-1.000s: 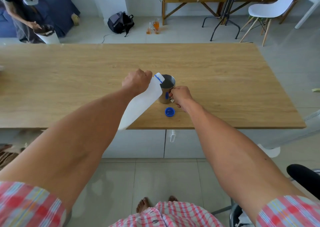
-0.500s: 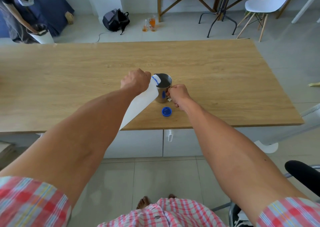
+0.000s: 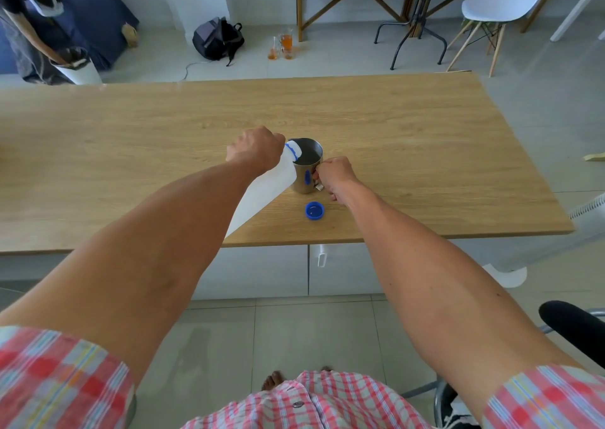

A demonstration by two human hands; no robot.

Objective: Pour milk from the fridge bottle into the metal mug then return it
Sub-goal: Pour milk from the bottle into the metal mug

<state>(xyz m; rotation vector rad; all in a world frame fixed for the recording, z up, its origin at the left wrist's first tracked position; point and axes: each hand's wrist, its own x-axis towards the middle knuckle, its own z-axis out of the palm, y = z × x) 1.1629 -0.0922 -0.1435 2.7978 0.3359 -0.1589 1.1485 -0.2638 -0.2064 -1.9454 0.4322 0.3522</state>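
A white plastic milk bottle (image 3: 262, 196) with a blue neck ring is tilted steeply, its open mouth over the rim of the metal mug (image 3: 306, 166). My left hand (image 3: 255, 148) grips the bottle near its neck. The mug stands on the wooden table (image 3: 409, 140), and my right hand (image 3: 334, 175) is closed on its handle. The bottle's blue cap (image 3: 315, 210) lies upside down on the table just in front of the mug. The mug's inside looks grey; I cannot make out a milk stream.
The table's near edge (image 3: 393, 237) runs just behind the cap, with white cabinet doors below. A black chair arm (image 3: 576, 327) sits at the lower right. Across the room are a backpack (image 3: 217, 40), a bench, a white chair (image 3: 504, 6), and a person at far left.
The bottle's mouth has tipped further over the mug's rim. Both hands keep their grips; the view has shifted slightly.
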